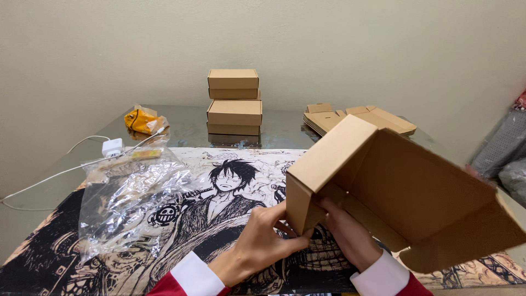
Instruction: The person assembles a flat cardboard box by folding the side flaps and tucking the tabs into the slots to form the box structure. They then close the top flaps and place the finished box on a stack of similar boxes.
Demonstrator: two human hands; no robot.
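Note:
A half-folded brown cardboard box (405,186) is tilted up above the table, its lid flap hanging open to the right. My left hand (263,235) pinches the box's near left corner from outside. My right hand (348,233) reaches inside the box and presses against its inner side wall. Both wrists show white cuffs with red sleeves.
A stack of folded brown boxes (234,104) stands at the back centre, and flat unfolded box blanks (356,118) lie at the back right. A clear plastic bag (131,197) rests on the black-and-white illustrated mat (219,219). A white charger with cable (112,147) and a yellow packet (141,119) lie at the back left.

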